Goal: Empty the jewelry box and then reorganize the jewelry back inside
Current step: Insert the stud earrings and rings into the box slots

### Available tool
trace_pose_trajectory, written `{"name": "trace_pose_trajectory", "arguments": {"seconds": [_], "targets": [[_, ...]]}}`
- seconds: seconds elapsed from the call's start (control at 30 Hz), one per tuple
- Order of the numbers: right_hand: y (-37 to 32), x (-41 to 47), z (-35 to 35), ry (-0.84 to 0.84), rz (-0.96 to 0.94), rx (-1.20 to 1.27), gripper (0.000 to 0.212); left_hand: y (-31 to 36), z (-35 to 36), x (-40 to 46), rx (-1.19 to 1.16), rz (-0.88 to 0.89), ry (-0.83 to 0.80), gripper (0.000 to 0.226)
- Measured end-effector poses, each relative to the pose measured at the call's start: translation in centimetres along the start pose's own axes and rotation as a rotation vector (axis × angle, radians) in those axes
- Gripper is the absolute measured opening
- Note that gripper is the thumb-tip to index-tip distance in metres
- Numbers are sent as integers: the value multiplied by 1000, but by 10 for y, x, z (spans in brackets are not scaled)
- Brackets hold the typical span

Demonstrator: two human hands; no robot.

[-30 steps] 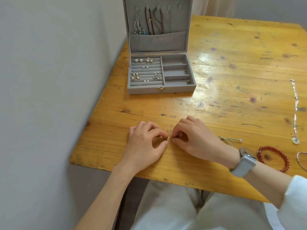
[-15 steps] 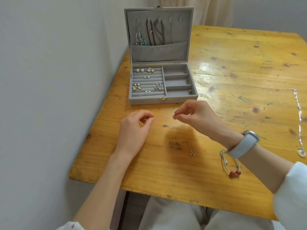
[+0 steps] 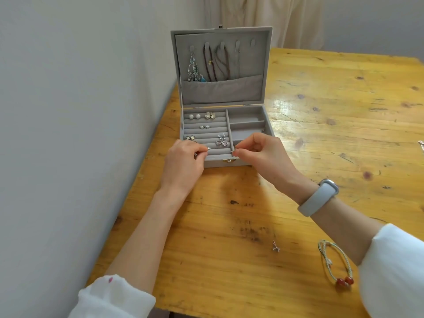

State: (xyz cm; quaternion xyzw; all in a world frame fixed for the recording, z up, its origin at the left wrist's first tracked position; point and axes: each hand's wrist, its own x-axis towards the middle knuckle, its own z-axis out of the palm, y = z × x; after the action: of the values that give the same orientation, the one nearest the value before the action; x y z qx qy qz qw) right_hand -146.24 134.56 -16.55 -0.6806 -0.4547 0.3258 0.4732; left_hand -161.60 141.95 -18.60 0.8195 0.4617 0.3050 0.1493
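Note:
The grey jewelry box (image 3: 215,163) stands open at the table's left side, its lid (image 3: 252,88) upright. Several necklaces (image 3: 215,63) hang inside the lid. Several earrings (image 3: 204,126) sit in the ring rolls on the left, and the right compartments look bare. My left hand (image 3: 183,164) is over the box's front left corner, fingers pinched on a small shiny jewelry piece (image 3: 208,148) at the front rolls. My right hand (image 3: 263,154) hovers at the front edge by the divider, thumb and forefinger pinched together on something too tiny to identify.
On the wooden table (image 3: 344,111) near me lie a small silver earring (image 3: 276,247) and a cord bracelet with red beads (image 3: 337,267). A chain end (image 3: 421,143) shows at the right edge. A wall (image 3: 80,134) runs close along the table's left side.
Both hands had been together near the table's front edge, pinching one small piece. They separated and moved forward to the box's front edge. The view tilted up.

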Motion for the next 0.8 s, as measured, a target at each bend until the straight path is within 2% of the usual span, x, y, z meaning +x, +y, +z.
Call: {"name": "trace_pose_trajectory", "arguments": {"seconds": [0.13,0.3,0.5,0.63,0.8], "targets": [[1,3,0,10,-11,12,9,0,-1,4,27,2,-77,15],[3,6,3,27,-19,19,11,-9,2,-3,42,97,-36,13],[4,6,3,29,-16,12,5,-13,9,-16,178,150,10,41],[6,8,4,31,-24,-4,2,-18,8,-21,81,113,7,46],[6,14,9,21,-108,-116,4,-19,7,-24,3,79,68,38]]}}
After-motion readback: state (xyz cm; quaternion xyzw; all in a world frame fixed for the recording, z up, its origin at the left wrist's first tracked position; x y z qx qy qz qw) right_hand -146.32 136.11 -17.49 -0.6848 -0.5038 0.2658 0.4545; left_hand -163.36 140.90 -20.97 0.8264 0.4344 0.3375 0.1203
